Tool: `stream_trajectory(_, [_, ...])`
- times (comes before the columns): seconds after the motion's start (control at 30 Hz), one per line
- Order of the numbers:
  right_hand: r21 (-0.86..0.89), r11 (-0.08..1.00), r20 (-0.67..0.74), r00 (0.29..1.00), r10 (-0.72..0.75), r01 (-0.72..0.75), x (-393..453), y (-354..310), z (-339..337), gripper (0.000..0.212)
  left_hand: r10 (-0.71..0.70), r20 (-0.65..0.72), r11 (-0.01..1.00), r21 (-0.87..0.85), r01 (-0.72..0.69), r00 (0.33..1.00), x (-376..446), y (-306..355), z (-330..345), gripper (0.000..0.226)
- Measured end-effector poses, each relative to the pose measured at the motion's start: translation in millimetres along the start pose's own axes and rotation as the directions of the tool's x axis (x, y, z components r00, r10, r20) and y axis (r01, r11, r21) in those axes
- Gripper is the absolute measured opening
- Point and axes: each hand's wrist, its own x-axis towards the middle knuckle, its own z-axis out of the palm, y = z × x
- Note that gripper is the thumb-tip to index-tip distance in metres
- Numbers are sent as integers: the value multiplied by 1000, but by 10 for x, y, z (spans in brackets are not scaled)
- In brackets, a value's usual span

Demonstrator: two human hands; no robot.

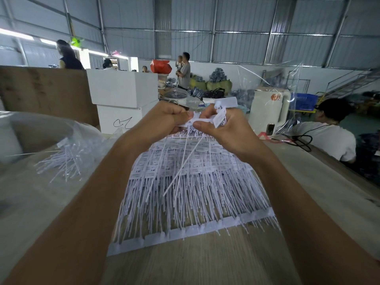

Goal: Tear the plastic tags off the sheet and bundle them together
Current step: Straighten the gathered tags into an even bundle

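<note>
A stack of white plastic tag sheets (191,198) lies on the wooden table (201,262), with the thin tails pointing toward me. Both hands are raised over its far end. My left hand (164,120) pinches the head end of a white tag strip (197,121). My right hand (224,128) grips the same strip with the thumb and holds a small bunch of torn-off tags (221,112), whose flat heads stick up above its fingers. Two or three long tails (183,167) hang down from the hands over the stack.
A clear plastic bag (61,161) with loose white tags lies at the left on the table. White boxes (123,99) and a brown board (45,91) stand behind it. A seated person (329,128) is at the right, beside a phone (269,128) and black cable (298,140).
</note>
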Motion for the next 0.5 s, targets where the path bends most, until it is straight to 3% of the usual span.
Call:
stream_trajectory(0.23, [-232, 973, 34, 999, 1, 7, -10, 16, -14, 17, -88, -3, 995, 52, 88, 996, 6, -6, 26, 46])
stream_trajectory(0.4, [-213, 977, 28, 999, 21, -14, -17, 41, -39, 13, -87, 42, 993, 87, 83, 995, -1, 12, 50, 41])
stream_trajectory(0.5, [-275, 951, -134, 985, 109, -143, -39, 184, -229, 14, -68, 151, 991, 121, 50, 986, -46, 47, -9, 48])
